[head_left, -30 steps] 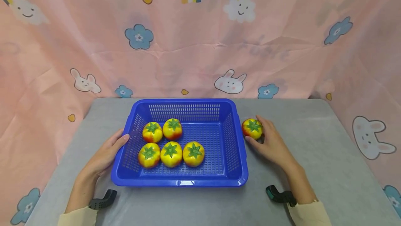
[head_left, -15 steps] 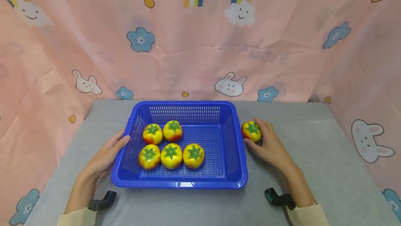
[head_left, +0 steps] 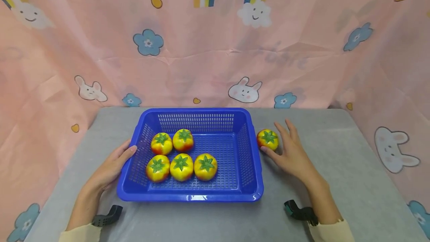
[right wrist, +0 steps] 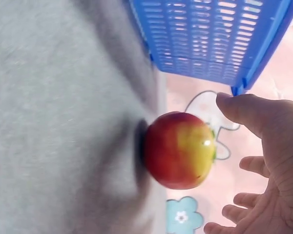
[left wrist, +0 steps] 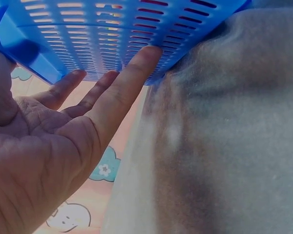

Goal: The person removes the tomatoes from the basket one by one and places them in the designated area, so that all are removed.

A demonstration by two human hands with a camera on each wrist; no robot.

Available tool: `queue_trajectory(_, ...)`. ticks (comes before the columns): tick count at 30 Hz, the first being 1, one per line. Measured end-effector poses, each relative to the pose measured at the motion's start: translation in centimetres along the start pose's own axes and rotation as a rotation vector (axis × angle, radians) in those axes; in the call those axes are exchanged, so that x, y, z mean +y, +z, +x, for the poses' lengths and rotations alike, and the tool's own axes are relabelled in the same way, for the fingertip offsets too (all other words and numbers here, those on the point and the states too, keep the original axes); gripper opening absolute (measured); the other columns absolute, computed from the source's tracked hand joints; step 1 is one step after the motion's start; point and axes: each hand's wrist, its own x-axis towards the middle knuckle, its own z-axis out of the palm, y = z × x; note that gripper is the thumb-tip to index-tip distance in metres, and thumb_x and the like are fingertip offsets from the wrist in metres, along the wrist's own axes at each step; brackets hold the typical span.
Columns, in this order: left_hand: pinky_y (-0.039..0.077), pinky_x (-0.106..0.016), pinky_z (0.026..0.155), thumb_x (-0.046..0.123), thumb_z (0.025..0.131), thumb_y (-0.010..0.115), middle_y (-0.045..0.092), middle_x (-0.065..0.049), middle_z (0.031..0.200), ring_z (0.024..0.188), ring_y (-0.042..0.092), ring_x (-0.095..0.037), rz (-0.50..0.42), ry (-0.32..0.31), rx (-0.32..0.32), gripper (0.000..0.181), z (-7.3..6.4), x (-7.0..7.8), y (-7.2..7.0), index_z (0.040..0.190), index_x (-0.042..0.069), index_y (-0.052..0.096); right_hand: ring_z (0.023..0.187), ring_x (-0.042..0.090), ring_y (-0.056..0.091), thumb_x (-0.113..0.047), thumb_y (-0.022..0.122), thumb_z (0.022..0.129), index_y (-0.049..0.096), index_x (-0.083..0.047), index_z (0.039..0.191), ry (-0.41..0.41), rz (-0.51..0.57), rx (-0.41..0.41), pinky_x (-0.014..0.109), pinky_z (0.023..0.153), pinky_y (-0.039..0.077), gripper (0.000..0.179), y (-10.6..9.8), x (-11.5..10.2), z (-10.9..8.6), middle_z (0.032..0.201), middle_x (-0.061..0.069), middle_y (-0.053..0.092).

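Note:
A blue perforated plastic basket (head_left: 191, 197) stands on the grey tabletop. Inside it, on the left and middle, sit several yellow-and-red fruits (head_left: 181, 167) with green star-shaped tops, like tomatoes or persimmons. My left hand (head_left: 112, 167) holds the basket's left side, thumb over the rim and fingers along the outer wall (left wrist: 107, 34). One more such fruit (head_left: 267, 140) rests on the table just outside the basket's right wall. Around it, my right hand (head_left: 293, 156) is spread; the right wrist view shows a gap between thumb and fruit (right wrist: 178, 150).
A pink patterned cloth (head_left: 201, 59) hangs behind and beside the table (head_left: 201, 221). Dark devices are strapped at the left wrist (head_left: 109, 216) and right wrist (head_left: 300, 212). The basket's right part shows its bare mesh floor (head_left: 231, 160).
My right hand's fingers have straightened and spread away from the fruit beside the basket, which stays on the table. The left hand and basket hold their places.

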Motion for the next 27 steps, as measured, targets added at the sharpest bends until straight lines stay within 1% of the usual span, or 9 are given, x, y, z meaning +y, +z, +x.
queue_trajectory(3,0.065,-0.05,0.091,0.04,0.116,0.036,0.041,-0.04,0.157,0.113,0.074,-0.012,-0.009,0.003,-0.002,0.068,0.2,0.0,0.0,0.17,0.007,0.01,0.155,0.062,0.02,-0.033,0.076,0.098,0.027,-0.005,0.166,-0.015,-0.004,0.014,0.085,0.112,0.03,0.089,-0.6,-0.3,-0.2,0.175,0.03,0.004)
queue_trajectory(7,0.066,-0.049,0.091,0.039,0.116,0.036,0.048,-0.033,0.153,0.113,0.074,-0.013,-0.02,0.001,-0.007,0.067,0.2,0.0,0.1,0.169,0.006,0.011,0.155,0.061,0.022,-0.025,0.077,0.097,0.03,-0.002,0.165,-0.043,-0.008,0.043,0.085,0.111,0.031,0.085,-1.2,-0.6,-0.3,0.174,0.031,0.009)
queue_trajectory(9,0.066,-0.049,0.09,0.039,0.117,0.035,0.047,-0.035,0.153,0.113,0.074,-0.013,-0.018,0.002,-0.007,0.067,0.0,0.0,0.0,0.169,0.006,0.01,0.155,0.06,0.023,-0.026,0.077,0.097,0.031,-0.002,0.164,-0.061,-0.003,0.043,0.084,0.111,0.031,0.085,-1.3,-0.9,-0.3,0.174,0.031,0.011)
queue_trajectory(12,0.066,-0.051,0.09,0.038,0.117,0.034,0.04,-0.041,0.156,0.114,0.073,-0.012,-0.012,-0.002,0.001,0.067,-0.1,0.0,0.0,0.17,0.007,0.008,0.155,0.059,0.024,-0.026,0.077,0.098,0.031,-0.003,0.165,-0.077,0.01,0.041,0.084,0.112,0.032,0.084,-1.3,-1.4,-0.3,0.174,0.03,0.013)
queue_trajectory(14,0.065,-0.052,0.09,0.039,0.116,0.035,0.037,-0.042,0.158,0.114,0.073,-0.013,-0.014,-0.007,0.004,0.068,-0.2,0.0,0.0,0.17,0.008,0.008,0.154,0.059,0.026,-0.026,0.076,0.098,0.031,-0.004,0.165,-0.086,0.017,0.046,0.084,0.11,0.034,0.084,-1.4,-1.9,-0.4,0.174,0.029,0.015)
queue_trajectory(17,0.065,-0.053,0.09,0.04,0.116,0.035,0.036,-0.042,0.158,0.115,0.074,-0.015,-0.014,-0.008,0.005,0.067,-0.2,-0.1,0.0,0.17,0.009,0.01,0.154,0.058,0.029,-0.025,0.077,0.098,0.034,-0.006,0.165,-0.109,0.022,0.058,0.083,0.109,0.036,0.081,-1.6,-2.9,-0.6,0.173,0.027,0.018)
queue_trajectory(21,0.065,-0.053,0.091,0.039,0.117,0.034,0.036,-0.043,0.159,0.116,0.073,-0.014,-0.011,-0.003,0.004,0.067,-0.2,-0.1,0.1,0.17,0.008,0.008,0.155,0.055,0.03,-0.027,0.077,0.098,0.037,-0.008,0.164,-0.157,0.026,0.065,0.082,0.111,0.037,0.079,-2.2,-4.4,-0.7,0.174,0.025,0.021)
queue_trajectory(27,0.065,-0.051,0.091,0.038,0.117,0.033,0.035,-0.044,0.158,0.115,0.073,-0.012,-0.021,0.008,-0.001,0.067,-0.4,-0.1,-0.1,0.17,0.007,0.007,0.155,0.052,0.032,-0.025,0.077,0.098,0.043,-0.009,0.161,-0.234,0.027,0.053,0.08,0.112,0.038,0.074,-3.1,-6.4,0.2,0.172,0.024,0.028)
